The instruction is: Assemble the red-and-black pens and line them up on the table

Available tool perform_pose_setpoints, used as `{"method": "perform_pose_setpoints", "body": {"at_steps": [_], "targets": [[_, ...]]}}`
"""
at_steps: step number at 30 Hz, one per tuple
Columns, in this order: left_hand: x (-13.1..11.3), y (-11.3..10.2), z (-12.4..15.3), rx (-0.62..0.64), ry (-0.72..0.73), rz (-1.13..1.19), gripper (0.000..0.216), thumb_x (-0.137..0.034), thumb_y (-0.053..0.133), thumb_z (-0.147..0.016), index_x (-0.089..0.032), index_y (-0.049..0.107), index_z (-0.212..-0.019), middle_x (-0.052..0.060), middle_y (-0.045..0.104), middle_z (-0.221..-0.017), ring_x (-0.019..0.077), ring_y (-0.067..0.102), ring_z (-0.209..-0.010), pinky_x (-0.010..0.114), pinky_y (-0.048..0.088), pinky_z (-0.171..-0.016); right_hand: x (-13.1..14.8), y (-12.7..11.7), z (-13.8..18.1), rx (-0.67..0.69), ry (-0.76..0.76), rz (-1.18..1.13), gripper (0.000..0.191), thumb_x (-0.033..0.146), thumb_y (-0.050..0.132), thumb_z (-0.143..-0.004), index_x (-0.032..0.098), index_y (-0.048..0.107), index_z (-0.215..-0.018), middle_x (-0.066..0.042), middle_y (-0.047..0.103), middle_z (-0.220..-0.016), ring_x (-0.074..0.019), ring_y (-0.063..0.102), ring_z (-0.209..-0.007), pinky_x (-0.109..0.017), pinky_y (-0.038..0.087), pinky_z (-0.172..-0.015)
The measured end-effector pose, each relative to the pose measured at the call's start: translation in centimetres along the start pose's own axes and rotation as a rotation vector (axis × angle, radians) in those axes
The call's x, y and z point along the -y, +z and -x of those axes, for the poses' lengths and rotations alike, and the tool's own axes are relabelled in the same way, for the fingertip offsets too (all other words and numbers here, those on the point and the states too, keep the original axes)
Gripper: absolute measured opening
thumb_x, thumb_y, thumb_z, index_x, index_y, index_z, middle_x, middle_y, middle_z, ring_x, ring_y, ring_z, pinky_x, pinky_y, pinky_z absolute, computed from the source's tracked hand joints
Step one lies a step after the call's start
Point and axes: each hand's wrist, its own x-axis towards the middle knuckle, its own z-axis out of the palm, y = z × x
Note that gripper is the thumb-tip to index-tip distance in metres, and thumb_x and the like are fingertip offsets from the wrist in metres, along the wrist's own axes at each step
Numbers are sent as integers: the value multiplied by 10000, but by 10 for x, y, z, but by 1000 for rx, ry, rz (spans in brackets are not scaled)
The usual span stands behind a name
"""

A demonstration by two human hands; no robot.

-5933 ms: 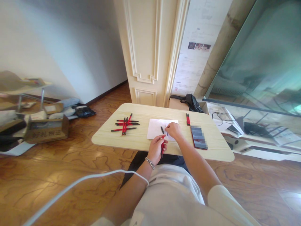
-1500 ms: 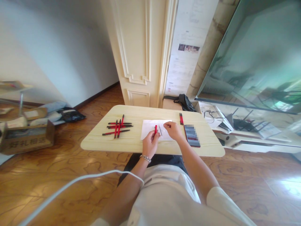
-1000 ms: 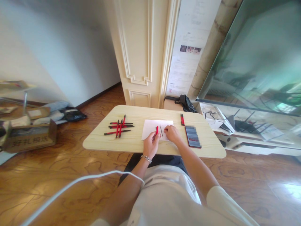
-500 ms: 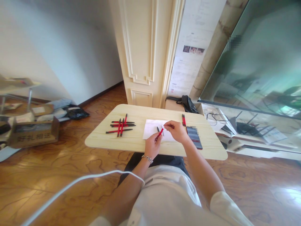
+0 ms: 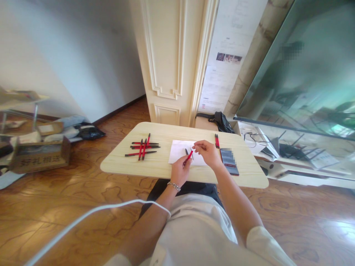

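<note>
My left hand point(image 5: 179, 171) is closed round a red pen barrel point(image 5: 188, 157) that points up and to the right over a white sheet of paper point(image 5: 180, 156). My right hand point(image 5: 207, 152) hovers just right of the barrel's tip, fingertips pinched on something too small to name. A short dark pen part point(image 5: 186, 151) lies on the paper beside the barrel's tip. Both hands are over the middle of a small light wooden table point(image 5: 155, 166).
Several red and black pens point(image 5: 142, 146) lie in a loose pile on the table's left side. Two more pens point(image 5: 216, 140) lie at the far right, beside a dark phone point(image 5: 229, 162). A cardboard box point(image 5: 39, 157) sits on the floor at left.
The left hand has tilted the red barrel from upright to leaning right. The right hand lifted off the paper and came close to the barrel's tip. The view shifted slightly.
</note>
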Motion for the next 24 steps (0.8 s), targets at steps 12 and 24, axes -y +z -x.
{"method": "perform_pose_setpoints", "body": {"at_steps": [12, 24], "targets": [[7, 3, 0, -15, 8, 35, 367, -430, 554, -850, -178, 671, -1090, 83, 716, -918, 211, 667, -817, 322, 517, -774, 2, -3, 6, 81, -27, 168, 175, 314, 650, -771, 205, 723, -887, -44, 726, -900, -193, 667, -822, -316, 503, -758], [8, 4, 0, -10, -35, 120, 365, -442, 554, -850, -195, 644, -1102, 62, 717, -928, 211, 675, -863, 318, 517, -812, -21, -9, -8, 85, 38, 323, 290, 213, 571, -805, 197, 677, -1075, -57, 719, -973, -170, 663, -864, -282, 494, -787]]}}
